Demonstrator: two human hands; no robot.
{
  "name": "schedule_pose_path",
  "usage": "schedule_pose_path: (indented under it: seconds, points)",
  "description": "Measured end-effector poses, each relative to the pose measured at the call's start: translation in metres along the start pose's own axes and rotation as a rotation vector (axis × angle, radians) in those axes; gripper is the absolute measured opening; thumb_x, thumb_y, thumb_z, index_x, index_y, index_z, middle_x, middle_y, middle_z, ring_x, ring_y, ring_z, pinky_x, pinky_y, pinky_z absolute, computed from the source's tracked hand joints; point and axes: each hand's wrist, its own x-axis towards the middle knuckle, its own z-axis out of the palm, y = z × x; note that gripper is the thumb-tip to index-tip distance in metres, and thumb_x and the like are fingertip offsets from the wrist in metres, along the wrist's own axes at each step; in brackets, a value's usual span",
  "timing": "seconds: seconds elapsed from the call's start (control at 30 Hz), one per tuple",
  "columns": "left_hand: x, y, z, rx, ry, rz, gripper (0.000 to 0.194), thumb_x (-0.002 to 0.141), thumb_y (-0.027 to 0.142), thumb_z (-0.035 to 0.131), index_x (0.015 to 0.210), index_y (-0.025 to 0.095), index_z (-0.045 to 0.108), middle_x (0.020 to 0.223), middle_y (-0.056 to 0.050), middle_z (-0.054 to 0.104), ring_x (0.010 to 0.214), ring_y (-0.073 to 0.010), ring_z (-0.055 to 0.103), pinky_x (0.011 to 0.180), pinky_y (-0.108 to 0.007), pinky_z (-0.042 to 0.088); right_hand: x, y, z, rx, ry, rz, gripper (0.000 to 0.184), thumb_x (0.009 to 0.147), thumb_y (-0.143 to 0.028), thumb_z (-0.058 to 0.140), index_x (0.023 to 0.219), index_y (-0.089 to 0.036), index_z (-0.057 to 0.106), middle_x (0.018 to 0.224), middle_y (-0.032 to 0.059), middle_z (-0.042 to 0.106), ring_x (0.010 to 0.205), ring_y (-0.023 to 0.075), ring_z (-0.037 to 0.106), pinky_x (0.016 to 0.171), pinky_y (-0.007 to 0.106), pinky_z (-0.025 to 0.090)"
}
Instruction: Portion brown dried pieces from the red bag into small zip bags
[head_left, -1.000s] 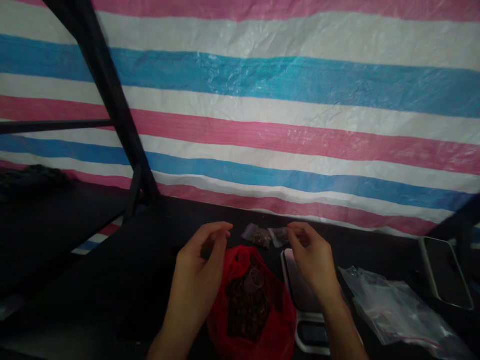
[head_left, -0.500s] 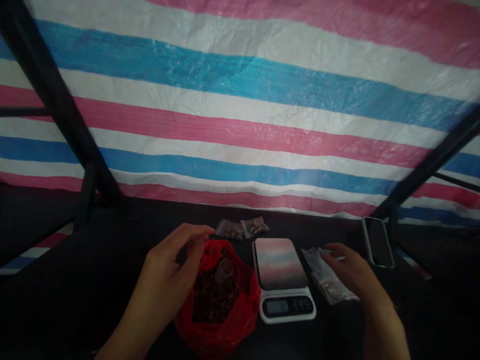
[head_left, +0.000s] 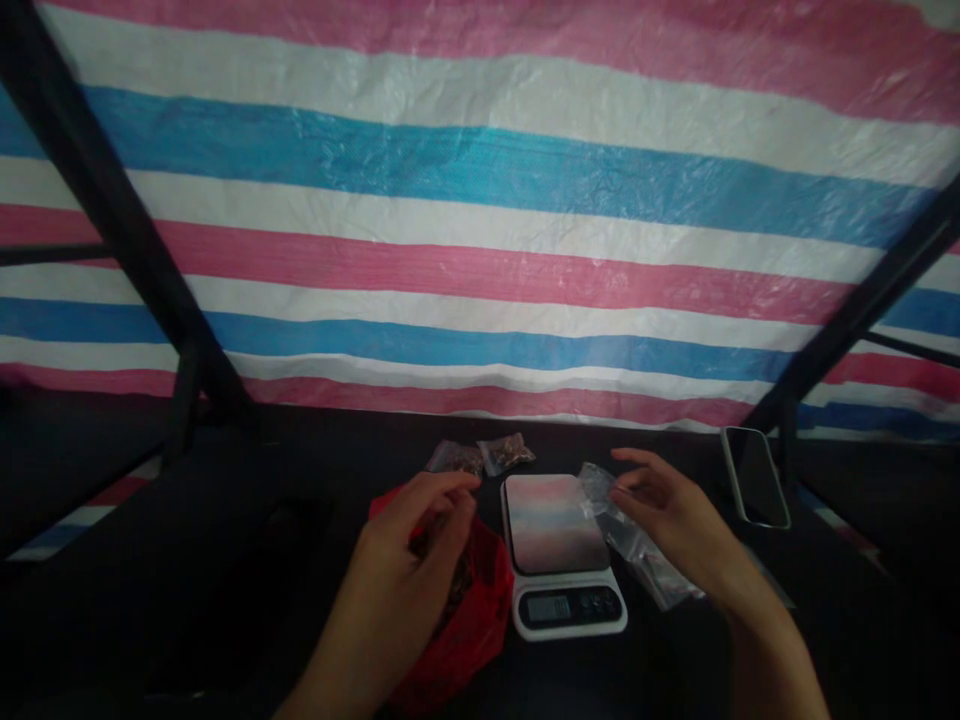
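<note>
My left hand (head_left: 412,550) hovers over a red plastic bag (head_left: 480,625), thumb and forefinger curved with a small gap between their tips; nothing shows in it. Much of the bag and its dark brown, bitty contents (head_left: 459,590) lie hidden behind that hand. To the right, my right hand (head_left: 671,515) pinches a small clear plastic bag (head_left: 598,488) by its edge, above the right side of a kitchen scale (head_left: 559,525). Several more clear bags (head_left: 660,575) lie under this hand. The scale's plate carries nothing, and its display digits are too blurred to read.
Two small filled clear bags (head_left: 506,453) lie behind the scale. A phone (head_left: 754,478) rests at the far right of the dark table (head_left: 315,470). Striped plastic sheeting (head_left: 480,270) hangs behind, with dark metal struts (head_left: 142,260) on both sides.
My left hand has moved right, across the red bag's opening. My right hand has shifted slightly left and up, lifting a clear bag off the others toward the scale.
</note>
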Motion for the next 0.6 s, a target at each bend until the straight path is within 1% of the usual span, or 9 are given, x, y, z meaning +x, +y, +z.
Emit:
schedule_pose_path:
  seconds: [0.03,0.07,0.13,0.2,0.27,0.33,0.43,0.53,0.6]
  points:
    - [-0.002,0.002,0.008,-0.075,-0.031,-0.097,0.041,0.093,0.052,0.064,0.123,0.026,0.072,0.110,-0.006,0.078,0.095,-0.0234,0.075,0.079,-0.031,0.058,-0.003,-0.013,0.010,0.087,-0.058,-0.059,0.050,0.081,-0.038,0.076,0.127,-0.021,0.065,0.086,0.0007,0.073,0.079,0.0200,0.070,0.072,0.030,0.053]
    - [-0.004,0.004,0.016,-0.142,-0.099,-0.169,0.050,0.090,0.052,0.068,0.134,0.026,0.067,0.119,-0.007,0.077,0.096,-0.0238,0.076,0.080,-0.032,0.059,-0.006,-0.024,0.021,0.154,-0.126,-0.106,0.046,0.082,-0.037,0.077,0.124,-0.023,0.066,0.085,-0.0007,0.072,0.079,0.0184,0.069,0.072,0.029,0.053]
    - [-0.007,0.005,0.027,-0.274,-0.221,-0.243,0.050,0.086,0.050,0.072,0.129,0.024,0.069,0.118,-0.008,0.077,0.095,-0.0236,0.076,0.084,-0.033,0.059,-0.013,-0.043,0.044,0.259,-0.265,-0.164,0.040,0.086,-0.034,0.077,0.124,-0.026,0.067,0.085,-0.0025,0.071,0.081,0.0164,0.068,0.074,0.028,0.053]
    - [-0.006,0.003,0.031,-0.351,-0.281,-0.256,0.036,0.086,0.047,0.071,0.111,0.021,0.073,0.101,-0.006,0.079,0.087,-0.0219,0.074,0.080,-0.032,0.058,-0.017,-0.052,0.062,0.338,-0.351,-0.183,0.041,0.088,-0.032,0.078,0.128,-0.028,0.067,0.093,-0.0022,0.071,0.085,0.0152,0.069,0.079,0.027,0.054]
    - [-0.001,0.000,0.028,-0.366,-0.224,-0.252,0.027,0.088,0.046,0.069,0.093,0.020,0.073,0.081,-0.002,0.075,0.075,-0.0194,0.069,0.070,-0.029,0.054,-0.018,-0.052,0.072,0.393,-0.393,-0.169,0.047,0.090,-0.032,0.078,0.135,-0.030,0.064,0.104,-0.0007,0.072,0.090,0.0146,0.068,0.080,0.028,0.055]
    - [0.004,-0.004,0.021,-0.350,-0.098,-0.236,0.026,0.086,0.046,0.069,0.084,0.020,0.071,0.073,0.000,0.071,0.068,-0.0181,0.065,0.064,-0.028,0.051,-0.016,-0.046,0.076,0.429,-0.423,-0.151,0.052,0.093,-0.031,0.076,0.142,-0.032,0.059,0.107,-0.0001,0.072,0.091,0.0140,0.068,0.081,0.027,0.055]
    - [0.012,-0.009,0.011,-0.319,0.021,-0.204,0.026,0.081,0.044,0.072,0.086,0.019,0.074,0.078,-0.002,0.075,0.071,-0.0195,0.068,0.066,-0.029,0.052,-0.012,-0.039,0.080,0.465,-0.468,-0.140,0.051,0.094,-0.029,0.075,0.142,-0.030,0.058,0.099,-0.0014,0.073,0.091,0.0140,0.069,0.084,0.028,0.054]
    - [0.015,-0.012,0.006,-0.321,0.029,-0.197,0.028,0.082,0.045,0.070,0.093,0.019,0.074,0.078,-0.002,0.075,0.072,-0.0210,0.069,0.065,-0.030,0.053,-0.010,-0.042,0.089,0.487,-0.464,-0.128,0.050,0.092,-0.029,0.075,0.139,-0.029,0.060,0.100,-0.0008,0.074,0.093,0.0151,0.069,0.086,0.030,0.054]
    - [0.015,-0.014,0.005,-0.298,0.033,-0.183,0.030,0.086,0.044,0.068,0.102,0.019,0.074,0.084,-0.004,0.077,0.077,-0.0232,0.073,0.069,-0.033,0.056,-0.009,-0.047,0.097,0.498,-0.456,-0.125,0.048,0.090,-0.030,0.074,0.136,-0.028,0.061,0.096,-0.0015,0.072,0.089,0.0155,0.069,0.083,0.030,0.054]
